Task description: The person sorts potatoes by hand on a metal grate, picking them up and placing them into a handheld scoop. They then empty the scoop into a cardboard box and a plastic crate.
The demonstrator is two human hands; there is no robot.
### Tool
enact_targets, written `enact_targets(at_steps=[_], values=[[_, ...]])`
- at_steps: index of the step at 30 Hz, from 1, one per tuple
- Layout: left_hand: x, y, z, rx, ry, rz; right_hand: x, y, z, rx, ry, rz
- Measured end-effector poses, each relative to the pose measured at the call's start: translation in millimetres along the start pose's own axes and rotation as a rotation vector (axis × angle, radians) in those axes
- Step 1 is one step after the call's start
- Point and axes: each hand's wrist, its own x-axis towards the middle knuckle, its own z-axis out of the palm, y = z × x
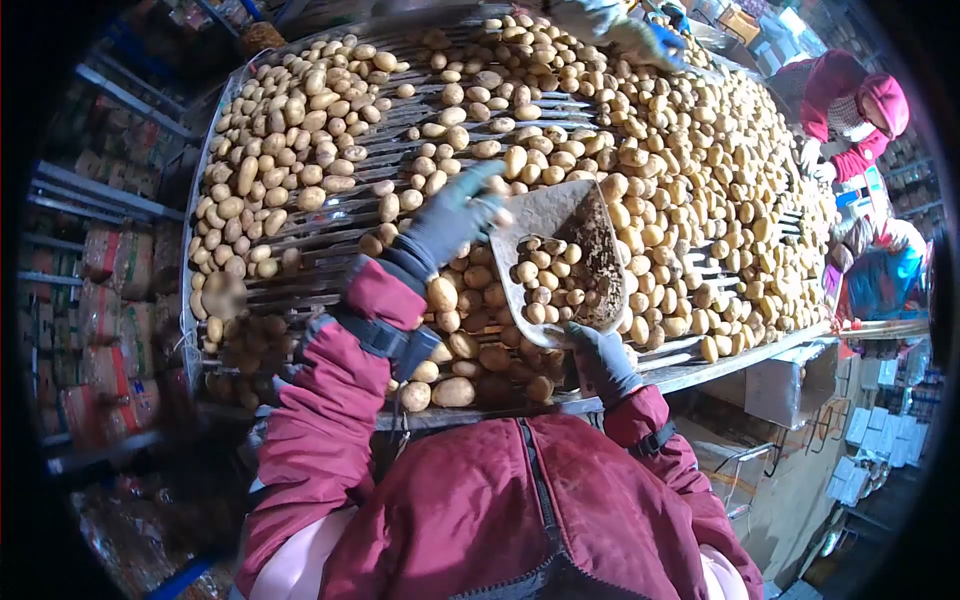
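My right hand (603,362), in a dark grey-green glove, grips the near end of a scoop (572,205). Small potatoes (545,275) and brown crumbs of soil lie inside the scoop, which rests over the potatoes on the slatted table. At the scoop's left edge is my left hand (455,215), also gloved. Its fingers are smeared by motion, with a potato (503,217) close to their tips; whether they hold it I cannot make out. Many loose potatoes (690,190) surround both hands.
Bare slats of the table (330,235) show between the potatoes. Across the table, another person's gloved hand (655,45) reaches in. A co-worker in a pink top (835,95) stands at the right edge. Cartons (775,390) stand below on the right; packed sacks (110,300) line the left.
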Motion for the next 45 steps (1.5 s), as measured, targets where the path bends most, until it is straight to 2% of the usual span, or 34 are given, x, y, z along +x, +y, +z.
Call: enact_targets(at_steps=[2,4,5,7,9,10,11,13,15,16,17,18,19,20,23,24,25,27,28,29,31,32,33,35,36,37,39,40,41,43,45], values=[[-11,-1,23,0.186,0.035,0.206,-5,-27,-2,-0.185,-0.114,-0.073],[-24,5,16,0.392,0.144,0.326,0,-14,-6,-0.202,-0.145,-0.161],[-41,13,8,0.331,0.227,0.057,2,-7,-8,-0.229,-0.162,-0.237],[-72,7,-15,0.209,0.406,-0.171,1,-19,-8,-0.239,-0.159,-0.331],[-115,7,-3,0.544,0.759,-0.193,4,-10,-10,-0.246,-0.155,-0.419],[-130,11,-11,0.400,0.822,-0.451,14,10,-11,-0.217,-0.213,-0.389],[-156,-40,-47,0.408,0.632,-0.114,20,20,-12,-0.189,-0.269,-0.361],[-169,-32,-21,0.222,0.670,-0.119,10,-8,-12,-0.161,-0.325,-0.371],[-157,5,19,0.778,0.619,0.226,7,-19,-12,-0.039,-0.411,-0.148],[-148,20,43,0.708,0.600,0.221,7,-19,-13,-0.069,-0.454,-0.478],[-140,17,58,0.681,0.601,0.229,6,-22,-13,-0.072,-0.479,-0.487],[-132,25,72,0.710,0.541,0.291,1,-29,-14,-0.097,-0.527,-0.408],[-123,20,78,0.870,0.490,0.316,-5,-39,-15,-0.123,-0.570,-0.326],[-118,13,84,0.955,0.426,0.237,-12,-51,-18,-0.161,-0.603,-0.492],[-105,-44,84,1.093,0.322,0.099,-13,-31,-26,-0.303,-0.594,-0.533],[-105,-42,88,1.147,0.274,0.043,-12,-28,-26,-0.372,-0.547,-0.773],[-107,-41,92,1.147,0.268,0.044,-17,-26,-30,-0.370,-0.543,-0.769],[-118,-24,99,1.133,0.198,-0.067,-31,-27,-39,-0.230,-0.626,-0.259],[-124,-9,101,1.107,0.195,0.006,-32,-25,-40,-0.200,-0.613,-0.191],[-126,-3,101,1.106,0.182,0.005,-34,-25,-42,-0.194,-0.606,-0.183],[-123,12,102,0.905,0.337,0.114,-38,-27,-48,-0.179,-0.651,-0.301],[-120,18,105,1.113,0.411,0.089,-39,-24,-50,-0.177,-0.644,-0.300],[-117,21,111,1.113,0.409,0.097,-40,-20,-51,-0.190,-0.632,-0.344],[-110,25,122,1.205,0.244,-0.015,-39,-5,-52,-0.216,-0.607,-0.440],[-105,-4,118,1.287,0.185,0.129,-31,17,-56,-0.408,-0.698,-0.326],[-102,-14,122,1.406,0.136,0.206,-27,55,-53,-0.256,-0.641,-0.302],[-103,-16,125,1.449,0.133,0.300,-30,59,-54,-0.373,-0.520,-0.447],[-97,-38,121,1.625,0.090,0.289,-27,72,-55,-0.573,-0.520,-0.634],[-93,-27,128,1.511,0.007,0.022,-12,134,-45,-0.518,-0.483,-0.546],[-92,-38,121,1.662,0.158,0.473,-14,134,-52,-0.523,-0.550,-0.441],[-100,-22,126,1.305,0.180,0.187,-33,33,-70,-0.860,-0.793,-0.337]])
